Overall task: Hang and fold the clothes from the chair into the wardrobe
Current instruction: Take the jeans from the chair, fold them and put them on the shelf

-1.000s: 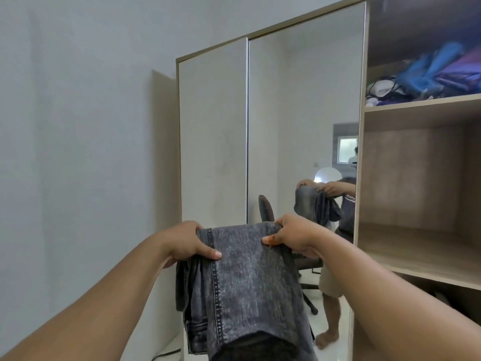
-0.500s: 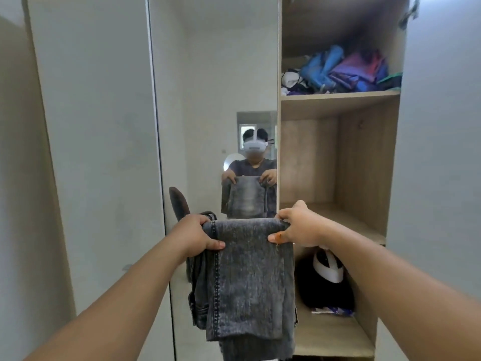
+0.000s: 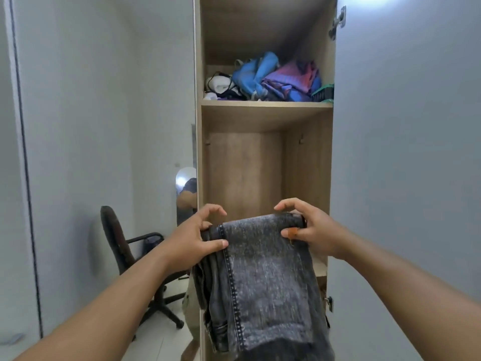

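From the head camera we see both our arms reaching forward toward an open wardrobe (image 3: 264,157), with a folded pair of grey jeans (image 3: 263,277) held up between our hands in front of its middle compartment. Our left hand (image 3: 194,239) sits at nine o'clock of the fold; its grip is closed on the jeans, the thumb pressed across the front along the stitched seam while the upper fingers lift free above the edge. Our right hand (image 3: 308,230) is at three o'clock of the fold, its grip also pinching the top edge of the jeans, thumb on the front and fingers curled over the back. The denim hangs down from the fold toward six o'clock, doubled in several layers, and it hides the lower part of the wardrobe. The middle compartment behind the jeans shows bare wooden walls. At twelve o'clock, on the upper shelf (image 3: 266,104), lies a loose heap of clothes (image 3: 276,79) in blue and purple, with something white at its left end. At three o'clock stands the open wardrobe door (image 3: 406,152), pale and plain. At nine o'clock the mirrored door (image 3: 104,126) reflects a dark office chair (image 3: 125,246) on a light floor.
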